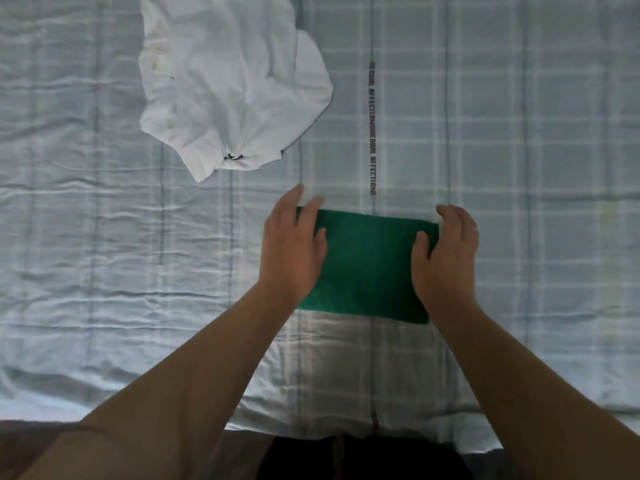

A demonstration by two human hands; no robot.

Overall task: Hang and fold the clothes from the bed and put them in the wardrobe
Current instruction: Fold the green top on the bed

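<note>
Green folded garment [367,265] lies on the bed [519,133], long axis 9-to-3 o'clock; your left hand [291,251] rests flat-fingered at 9, your right hand [446,254] clasps its 3 o'clock edge.

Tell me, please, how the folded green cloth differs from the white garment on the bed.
The green cloth is folded into a flat rectangle; the white garment lies crumpled. The left hand and right hand touch the green cloth's ends; nothing touches the white garment. Both lie on the checked bedspread.
</note>
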